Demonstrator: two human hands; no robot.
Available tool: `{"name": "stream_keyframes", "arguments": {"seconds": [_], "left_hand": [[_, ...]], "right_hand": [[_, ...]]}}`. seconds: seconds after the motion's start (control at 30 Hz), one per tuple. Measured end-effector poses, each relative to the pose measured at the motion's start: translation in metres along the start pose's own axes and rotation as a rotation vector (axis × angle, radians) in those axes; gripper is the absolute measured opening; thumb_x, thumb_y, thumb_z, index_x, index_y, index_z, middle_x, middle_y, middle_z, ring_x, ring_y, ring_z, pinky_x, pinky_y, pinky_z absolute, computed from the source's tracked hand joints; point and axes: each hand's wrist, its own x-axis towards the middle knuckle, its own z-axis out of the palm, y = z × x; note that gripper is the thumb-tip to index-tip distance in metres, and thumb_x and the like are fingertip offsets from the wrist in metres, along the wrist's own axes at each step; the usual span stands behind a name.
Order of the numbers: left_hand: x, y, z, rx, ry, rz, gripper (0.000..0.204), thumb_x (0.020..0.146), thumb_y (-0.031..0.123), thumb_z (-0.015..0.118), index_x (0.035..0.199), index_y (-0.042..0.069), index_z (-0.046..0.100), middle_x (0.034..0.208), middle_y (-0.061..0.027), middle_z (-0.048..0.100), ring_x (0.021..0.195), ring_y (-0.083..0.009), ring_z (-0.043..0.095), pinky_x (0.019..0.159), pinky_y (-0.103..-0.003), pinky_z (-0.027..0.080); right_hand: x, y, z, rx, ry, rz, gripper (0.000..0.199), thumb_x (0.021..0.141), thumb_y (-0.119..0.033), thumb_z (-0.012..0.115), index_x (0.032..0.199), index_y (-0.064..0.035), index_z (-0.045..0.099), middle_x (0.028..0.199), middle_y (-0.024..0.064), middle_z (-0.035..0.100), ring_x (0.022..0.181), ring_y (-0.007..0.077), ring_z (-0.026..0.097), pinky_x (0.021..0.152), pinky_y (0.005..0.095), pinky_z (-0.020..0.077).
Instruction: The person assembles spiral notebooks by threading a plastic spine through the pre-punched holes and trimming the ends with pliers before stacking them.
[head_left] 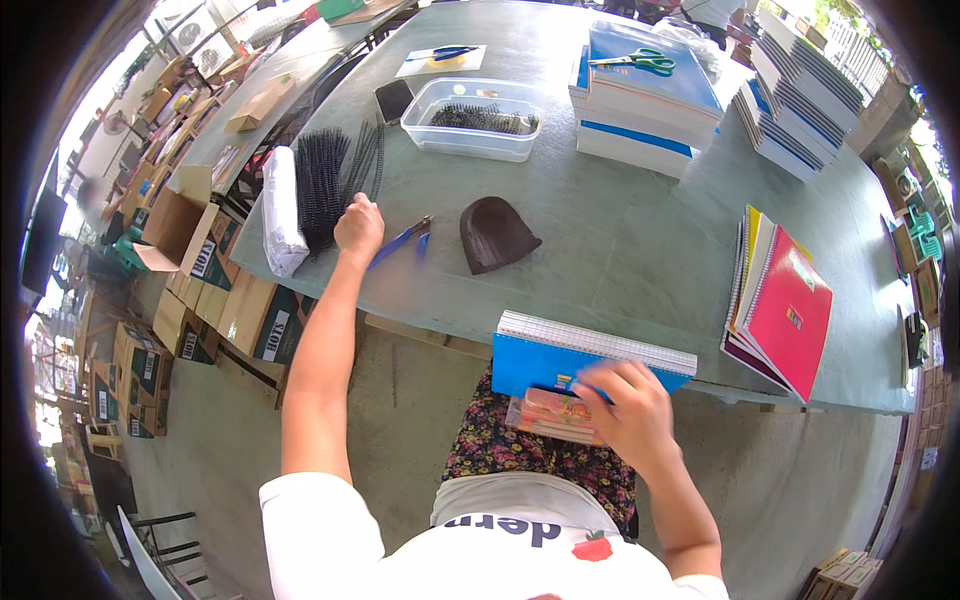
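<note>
My left hand (358,228) is closed at the near end of several loose black spiral binding coils (368,160), beside a thicker bundle of the same coils (320,185). At the table's front edge a blue-covered notebook (522,365) stands tilted, its white page edge with a row of punched holes facing up. My right hand (635,410) is over the notebook's right part, its fingers bent and smeared by motion. Below the notebook, a pinkish packet in clear wrap (555,415) rests at my lap. Blue-handled pliers (402,242) lie right of my left hand.
A dark rounded pad (495,235) lies mid-table. Behind it stands a clear plastic tub (470,148) of black coils. Green-handled scissors (640,62) top a book stack (640,105). Spiral notebooks (785,310) stand at right; a white plastic-wrapped roll (283,215) lies at left.
</note>
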Motion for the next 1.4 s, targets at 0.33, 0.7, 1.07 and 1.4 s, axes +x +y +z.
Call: {"name": "stream_keyframes", "arguments": {"seconds": [0.33,0.7,1.07,1.4], "left_hand": [[-0.031,-0.059,-0.179,-1.583,0.223,-0.250,0.016,0.086,0.014,0.064,0.094,0.001,0.058,0.070,-0.0007,0.054,0.059,-0.0074,0.050,0.046,-0.019,0.038],[-0.140,0.027,-0.181,-1.363,-0.185,-0.310,0.042,0.093,0.043,0.048,0.111,0.006,0.057,0.059,0.0047,0.040,0.047,-0.0034,0.035,0.039,-0.019,0.027],[-0.204,0.064,-0.118,-1.435,-0.690,-0.202,0.020,0.080,0.001,0.065,0.100,0.002,0.061,0.088,-0.0066,0.065,0.083,-0.0125,0.063,0.071,-0.024,0.050],[-0.210,0.059,-0.112,-1.573,-0.520,-0.092,0.024,0.070,-0.005,0.074,0.085,0.005,0.058,0.086,-0.0084,0.064,0.083,-0.0147,0.063,0.072,-0.026,0.051]], "right_hand": [[0.044,0.026,0.064,0.082,-0.022,-0.136,0.031,0.073,-0.015,0.068,0.103,-0.0076,0.064,0.098,0.0089,0.063,0.087,0.0257,0.060,0.075,0.0352,0.0489],[0.031,-0.004,0.075,-0.056,0.059,-0.179,0.026,0.070,-0.007,0.061,0.096,-0.0040,0.059,0.079,0.0095,0.060,0.076,0.0266,0.058,0.072,0.0388,0.0462],[0.043,-0.014,0.095,-0.240,0.217,-0.077,0.029,0.071,-0.033,0.071,0.068,-0.0085,0.055,0.062,0.0038,0.056,0.061,0.0225,0.053,0.056,0.0359,0.0414],[0.035,-0.014,0.069,-0.003,0.022,-0.099,0.009,0.080,-0.015,0.062,0.084,-0.0073,0.061,0.072,0.0053,0.063,0.069,0.0223,0.061,0.062,0.0357,0.0436]]}}
